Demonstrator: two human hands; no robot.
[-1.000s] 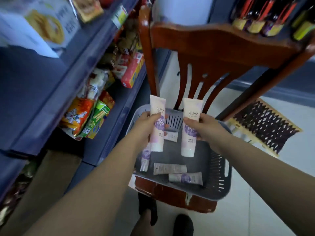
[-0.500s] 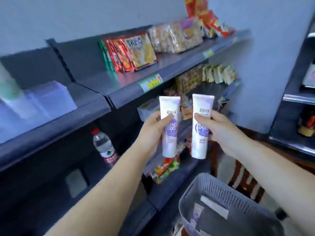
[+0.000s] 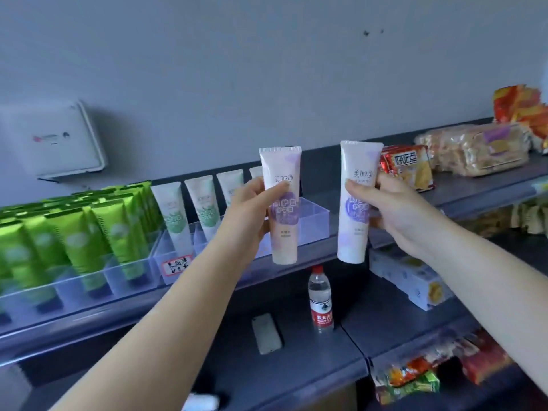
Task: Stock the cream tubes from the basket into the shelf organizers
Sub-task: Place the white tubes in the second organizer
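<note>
We hold two smooth, flat-ended cream tubes upright, caps down, in front of the upper shelf (image 3: pixel 462 185). Our left hand (image 3: pixel 249 215) grasps the pinkish tube (image 3: pixel 283 203) between thumb and curled fingers; our right hand (image 3: pixel 397 215) grasps the white tube (image 3: pixel 357 200) the same way. Just behind the pinkish tube stands a clear plastic organizer (image 3: pixel 311 221), with pale green-printed tubes (image 3: pixel 173 212) in the bins to its left and glossy green tubes (image 3: pixel 80 238) farther left. A water bottle (image 3: pixel 320 298) and a flat phone (image 3: pixel 266 333) sit on the lower shelf. Compared with half a second ago, the basket has dropped out of view and the organizers now face us.
</note>
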